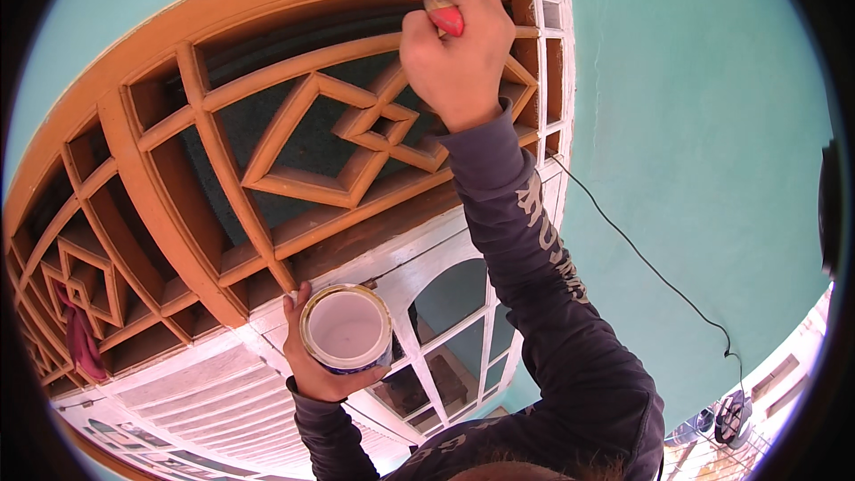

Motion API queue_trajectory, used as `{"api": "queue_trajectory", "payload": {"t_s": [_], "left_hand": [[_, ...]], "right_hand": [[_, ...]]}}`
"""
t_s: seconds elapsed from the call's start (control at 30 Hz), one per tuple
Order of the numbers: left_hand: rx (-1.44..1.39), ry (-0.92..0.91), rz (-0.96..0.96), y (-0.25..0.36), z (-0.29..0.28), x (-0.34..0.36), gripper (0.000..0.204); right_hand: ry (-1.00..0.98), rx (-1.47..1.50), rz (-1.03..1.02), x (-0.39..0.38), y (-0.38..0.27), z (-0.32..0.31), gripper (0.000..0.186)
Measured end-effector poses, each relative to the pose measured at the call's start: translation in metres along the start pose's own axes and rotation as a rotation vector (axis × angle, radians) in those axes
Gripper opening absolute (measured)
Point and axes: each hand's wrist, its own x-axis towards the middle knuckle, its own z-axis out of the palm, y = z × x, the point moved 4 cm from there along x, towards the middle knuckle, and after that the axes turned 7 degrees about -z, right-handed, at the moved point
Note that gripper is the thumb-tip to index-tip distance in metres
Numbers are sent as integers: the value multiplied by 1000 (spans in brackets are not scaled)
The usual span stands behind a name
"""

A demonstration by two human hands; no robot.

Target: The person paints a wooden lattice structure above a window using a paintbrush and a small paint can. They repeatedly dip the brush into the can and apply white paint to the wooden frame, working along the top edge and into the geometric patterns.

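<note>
My right hand (pixel 459 49) is raised to the top of a wooden lattice frame (pixel 134 178), its fingers closed round a paintbrush (pixel 443 16) with a red-tipped handle. White-coated bristles touch the frame's upper edge, where white paint covers part of the orange-brown wood. Lower down, my left hand (pixel 316 365) grips an open paint can (pixel 347 328) by its side. White paint lies inside the can, and its rim is stained yellowish. The can is close under the lattice's bottom rail.
White-painted shutters and glazed panels (pixel 445 330) stand below the lattice. A dark red cloth (pixel 82 338) hangs on the lattice at left. A black cable (pixel 641 254) runs down the turquoise wall (pixel 704 125) towards a dark object (pixel 733 419) at lower right.
</note>
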Motion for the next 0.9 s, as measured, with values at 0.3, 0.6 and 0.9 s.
{"api": "queue_trajectory", "payload": {"t_s": [0.3, 0.6, 0.9], "left_hand": [[247, -135, 130, -18, -9, 1, 136], [90, -54, 61, -2, -6, 2, 100], [78, -37, 86, -6, -8, 1, 106]], "right_hand": [[-38, 14, 45, 8, -23, 20, 18], [-51, 76, 76, 10, -39, 32, 16], [-20, 190, 10, 11, -62, 23, 17]]}}
